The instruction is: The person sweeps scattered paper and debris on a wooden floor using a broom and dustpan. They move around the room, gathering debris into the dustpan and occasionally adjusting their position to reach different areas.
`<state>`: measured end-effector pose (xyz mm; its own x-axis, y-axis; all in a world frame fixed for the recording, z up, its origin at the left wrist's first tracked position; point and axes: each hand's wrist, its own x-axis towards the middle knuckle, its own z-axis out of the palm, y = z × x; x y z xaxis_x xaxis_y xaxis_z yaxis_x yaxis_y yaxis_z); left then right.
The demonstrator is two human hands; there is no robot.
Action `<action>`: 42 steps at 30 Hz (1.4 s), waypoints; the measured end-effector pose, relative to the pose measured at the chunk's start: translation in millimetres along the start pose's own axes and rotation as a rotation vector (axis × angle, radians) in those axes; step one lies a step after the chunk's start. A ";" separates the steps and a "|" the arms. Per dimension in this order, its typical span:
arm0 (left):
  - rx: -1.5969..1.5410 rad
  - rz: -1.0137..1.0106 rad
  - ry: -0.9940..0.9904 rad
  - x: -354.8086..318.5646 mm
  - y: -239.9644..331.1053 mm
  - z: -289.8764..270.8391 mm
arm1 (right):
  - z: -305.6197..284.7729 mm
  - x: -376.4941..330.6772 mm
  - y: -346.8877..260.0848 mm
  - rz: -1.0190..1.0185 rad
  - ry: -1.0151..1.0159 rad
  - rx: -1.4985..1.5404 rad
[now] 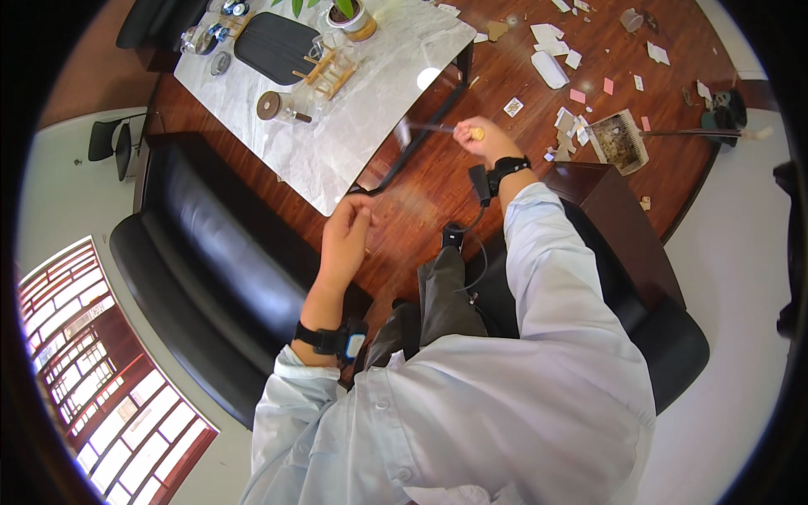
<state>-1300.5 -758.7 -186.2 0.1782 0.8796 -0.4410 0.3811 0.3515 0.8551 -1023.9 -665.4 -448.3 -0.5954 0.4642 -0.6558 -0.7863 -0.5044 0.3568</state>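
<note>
A: What has the right hand (486, 139) got?

B: It is closed in a fist round the yellowish end of a thin stick (431, 128); the stick runs out to the left of the fist, blurred, over the dark wooden floor (438, 194) and toward the edge of the marble-topped table (353, 126); a black wrist strap sits just below the fist, with a cable hanging from it.

A: And the left hand (347, 231)?

B: Lower and to the left of the right one, well apart from the stick; its fingers are curled loosely inward with the tips close together; whether anything small is pinched between them I cannot tell; it too wears a black band at the wrist.

A: What lies about them?

B: Beyond the right hand, farther out on the floor, scraps of paper and card (566, 50) are scattered; a dustpan (621, 141) full of debris lies to the right of the fist; left of the left hand runs a black leather sofa (210, 261); on the table beyond both hands stand a dark tray (273, 46) and a potted plant (349, 15).
</note>
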 end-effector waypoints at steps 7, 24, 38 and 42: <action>-0.099 -0.098 -0.018 -22.1 -45.8 -8.3 | 24.8 1.6 -4.3 -0.579 0.344 -0.775; -0.178 -0.081 -0.053 -55.1 -59.5 -20.5 | -29.3 -111.4 228.5 -0.413 0.108 -0.543; -0.472 -0.002 0.248 -149.4 -139.5 -166.4 | -6.7 -72.6 386.1 -0.026 0.237 -0.316; -0.554 0.031 0.341 -180.6 -172.8 -231.1 | -9.7 -42.2 447.7 0.101 0.301 -0.359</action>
<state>-1608.2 -904.2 -191.3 -0.1515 0.9122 -0.3807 -0.1596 0.3575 0.9202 -1349.2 -917.9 -267.3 -0.5501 0.1954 -0.8119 -0.5887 -0.7803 0.2111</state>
